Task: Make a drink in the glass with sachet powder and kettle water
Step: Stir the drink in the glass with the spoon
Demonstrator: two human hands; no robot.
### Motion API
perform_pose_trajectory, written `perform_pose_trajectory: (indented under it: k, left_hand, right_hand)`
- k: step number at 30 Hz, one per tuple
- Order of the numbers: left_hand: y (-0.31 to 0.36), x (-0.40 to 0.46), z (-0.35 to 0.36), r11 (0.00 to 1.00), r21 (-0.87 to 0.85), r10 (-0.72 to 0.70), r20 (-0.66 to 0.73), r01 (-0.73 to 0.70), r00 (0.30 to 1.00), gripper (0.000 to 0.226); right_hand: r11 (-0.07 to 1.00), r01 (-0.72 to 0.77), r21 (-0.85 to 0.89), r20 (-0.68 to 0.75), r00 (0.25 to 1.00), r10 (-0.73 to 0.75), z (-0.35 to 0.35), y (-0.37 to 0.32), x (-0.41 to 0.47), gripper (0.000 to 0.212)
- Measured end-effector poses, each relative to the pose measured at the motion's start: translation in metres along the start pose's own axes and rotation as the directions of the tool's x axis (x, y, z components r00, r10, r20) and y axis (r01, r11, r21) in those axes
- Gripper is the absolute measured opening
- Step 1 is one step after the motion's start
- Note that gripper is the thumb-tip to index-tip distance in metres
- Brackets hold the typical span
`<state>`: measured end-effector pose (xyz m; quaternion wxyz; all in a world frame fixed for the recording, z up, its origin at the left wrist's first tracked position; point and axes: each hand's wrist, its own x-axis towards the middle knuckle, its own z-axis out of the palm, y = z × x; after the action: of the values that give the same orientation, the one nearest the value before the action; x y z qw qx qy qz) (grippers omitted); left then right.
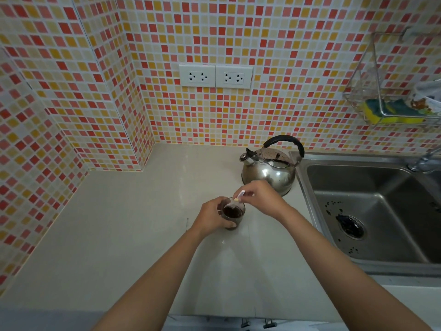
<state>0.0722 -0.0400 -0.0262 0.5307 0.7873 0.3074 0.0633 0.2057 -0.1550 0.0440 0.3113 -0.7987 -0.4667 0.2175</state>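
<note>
Fingers of left hand (211, 215) curl around clear glass of dark drink (232, 213); right hand (259, 199) pinches small pale sachet (239, 195) above it.

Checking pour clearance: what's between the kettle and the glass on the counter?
In the head view, the right hand lies between the kettle and the glass, pinching a small stirrer or spoon over the rim. No other object shows there.

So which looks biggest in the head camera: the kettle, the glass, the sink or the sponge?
Largest to smallest, as they look:
1. sink
2. kettle
3. sponge
4. glass
The sponge and glass look close in size, so their order is unsure.
</note>
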Motion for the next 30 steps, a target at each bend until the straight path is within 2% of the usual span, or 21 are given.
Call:
perform_pose_trajectory:
  k: [5,11,16,19,24,28,30]
  left_hand:
    - [0.0,-0.002,0.0,1.0,-0.013,0.002,0.0,-0.002,1.0,0.069]
    - [0.0,-0.001,-0.001,1.0,-0.017,0.007,0.0,-0.007,1.0,0.068]
    - [0.0,-0.001,0.0,1.0,-0.012,0.002,-0.006,-0.002,1.0,0.069]
    - [0.0,-0.001,0.0,1.0,-0.01,-0.001,-0.009,0.001,1.0,0.066]
    - [0.001,0.0,0.0,1.0,-0.003,0.005,-0.004,-0.005,1.0,0.068]
    - [0.0,0.0,0.0,1.0,-0.015,0.001,-0.009,-0.001,1.0,0.067]
    - [-0.001,0.0,0.0,1.0,-0.018,0.002,-0.008,-0.002,1.0,0.069]
  right_hand:
    - [0.988,-0.006,-0.153,0.017,1.0,0.009,-0.012,-0.005,0.001,0.016]
    - [0.997,-0.077,0.011,-0.004,0.997,0.077,0.026,0.001,-0.006,0.011]
    - [0.974,-0.192,0.123,-0.156,0.965,0.21,0.039,0.013,-0.005,0.014]
    - [0.963,-0.189,0.192,-0.15,0.964,0.219,0.043,0.009,-0.003,0.013]
    - [0.971,-0.186,0.147,-0.207,0.955,0.214,0.038,0.012,0.0,0.013]
    - [0.968,-0.169,0.187,-0.138,0.971,0.196,0.041,0.011,0.0,0.011]
    - [0.974,-0.149,0.168,-0.153,0.973,0.175,0.041,0.011,-0.001,0.01]
